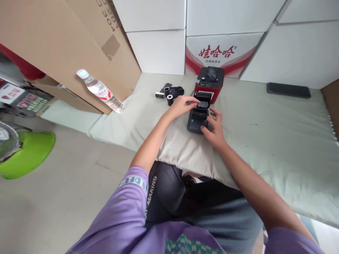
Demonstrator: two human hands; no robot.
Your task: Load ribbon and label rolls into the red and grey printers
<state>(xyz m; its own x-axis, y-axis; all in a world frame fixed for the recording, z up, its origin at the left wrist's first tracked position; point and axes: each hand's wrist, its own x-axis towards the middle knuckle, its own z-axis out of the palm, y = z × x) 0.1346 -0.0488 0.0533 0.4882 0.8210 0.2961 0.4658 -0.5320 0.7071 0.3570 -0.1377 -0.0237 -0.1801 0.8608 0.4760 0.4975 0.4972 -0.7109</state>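
Observation:
A small dark portable printer [196, 124] lies on the pale cloth with its lid [203, 97] raised and its compartment showing. My left hand [183, 106] reaches in from the left, its fingertips closed on a grey part [202, 104] by the lid; how that part is attached I cannot make out. At the right side of the printer is my right hand [215, 129], thumb on the front edge and fingers bent along the side. Right behind stands a red and black box-shaped machine [217, 90]. Small black rolls [170, 100] with white cores lie left of it, beside crumpled black film [178, 90].
A water bottle [102, 92] appears at the left beside a large cardboard box [87, 46]. White cartons [159, 49] are stacked along the back. A black phone-like slab [288, 90] rests at the right. On the floor at left is a green plastic object [34, 151].

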